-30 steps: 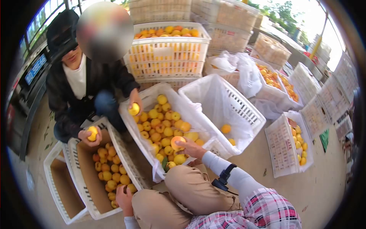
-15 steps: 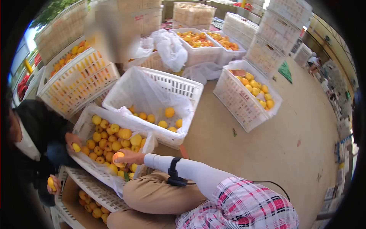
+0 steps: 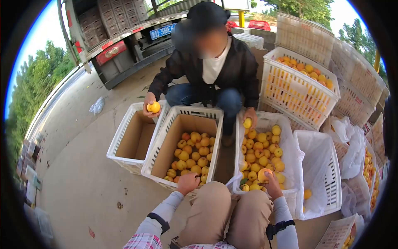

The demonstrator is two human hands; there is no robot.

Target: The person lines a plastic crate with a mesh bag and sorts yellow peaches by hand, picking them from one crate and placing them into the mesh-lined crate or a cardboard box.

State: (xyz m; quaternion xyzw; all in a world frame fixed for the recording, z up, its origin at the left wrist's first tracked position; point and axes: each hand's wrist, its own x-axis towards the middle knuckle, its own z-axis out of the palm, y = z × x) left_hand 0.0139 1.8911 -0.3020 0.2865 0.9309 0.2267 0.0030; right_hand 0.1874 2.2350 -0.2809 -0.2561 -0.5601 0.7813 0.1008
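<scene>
My right hand (image 3: 273,186) is closed on a yellow-orange fruit (image 3: 264,175) over the white plastic-lined crate (image 3: 292,166) full of similar fruit. My left hand (image 3: 188,183) is at the near edge of the cardboard-lined crate (image 3: 157,155), beside the fruit in it; its fingers are partly hidden, and I cannot tell whether it holds anything. Across the crates a person in a dark jacket (image 3: 240,62) crouches, with one fruit (image 3: 154,107) in one hand and another fruit (image 3: 247,123) in the other.
A cardboard-lined crate (image 3: 124,147) stands at the left. On the right are a lined crate (image 3: 316,166) with a few fruits, a tilted full crate (image 3: 300,85) and stacked crates (image 3: 304,35). A truck (image 3: 120,54) is parked behind.
The view has swung left, bringing the person, the truck and my left hand into sight. My right hand still holds a fruit over the lined crate.
</scene>
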